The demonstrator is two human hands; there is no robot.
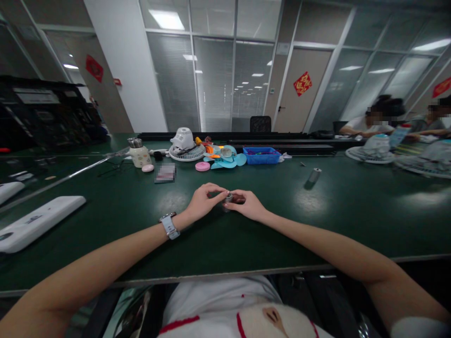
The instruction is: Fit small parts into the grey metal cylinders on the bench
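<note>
Between my two hands, just above or on the green table [197, 253], is a small silver metal cylinder [228, 201]. My left hand [206, 201], with a watch [169, 226] on its wrist, pinches at the cylinder's upper edge. From the other side my right hand [249, 205] grips it with thumb and curled fingers. The fingers cover much of it, and I cannot tell whether its base touches the table. A similar silver cylinder [316, 175] stands farther off to the right, with a tiny piece [302, 164] lying behind it.
Toward the back are a flask [139, 155], a white fan part [183, 143], light-blue fan blades [229, 160], a pink round piece [202, 166] and a blue basket [262, 156]. White casings [42, 223] lie left. Another person [373, 117] sits far right behind fan parts.
</note>
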